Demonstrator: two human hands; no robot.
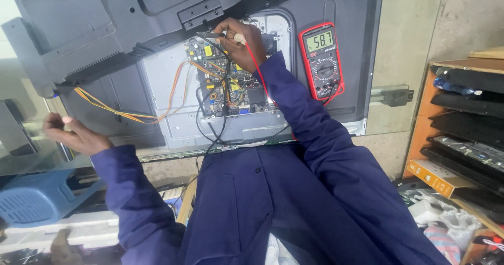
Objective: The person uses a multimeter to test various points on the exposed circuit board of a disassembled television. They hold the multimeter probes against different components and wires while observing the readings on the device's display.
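While 2 hands work | right hand (239, 44) holds 1 probe (240, 38) | 1 multimeter (322, 60)

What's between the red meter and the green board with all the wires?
In the head view, the right hand's blue sleeve and the red probe lead cross between the multimeter and circuit board.

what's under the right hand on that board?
The right hand holds probes on the circuit board, near a yellow component. The contact point itself is covered by the hand.
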